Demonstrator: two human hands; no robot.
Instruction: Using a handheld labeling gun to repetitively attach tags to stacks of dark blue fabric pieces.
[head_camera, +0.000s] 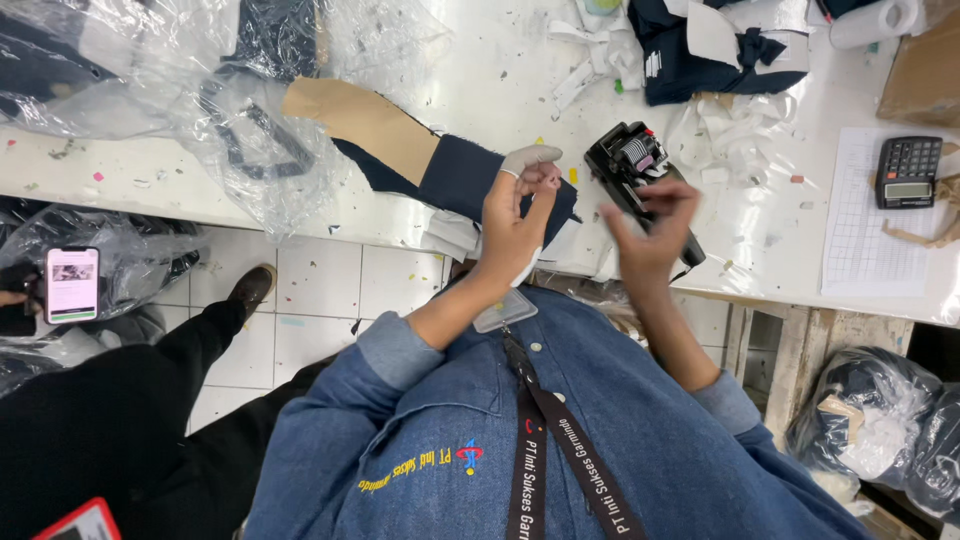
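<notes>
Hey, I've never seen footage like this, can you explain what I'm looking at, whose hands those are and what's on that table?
One camera sits on a person's head, looking down past a denim jacket. The left hand grips dark folded fabric at the white table's edge, one finger wearing a pale cover. The right hand is raised and blurred in front of a black handheld tagging tool; whether it holds anything is unclear. Also there: clear plastic bags, a calculator and a paper sheet. Another person sits at left with a phone.

My left hand (512, 215) pinches the dark navy fabric piece (470, 175) at the white table's (480, 80) edge; my right hand (650, 225) hovers, fingers loose, over the black label gun (640, 170).
</notes>
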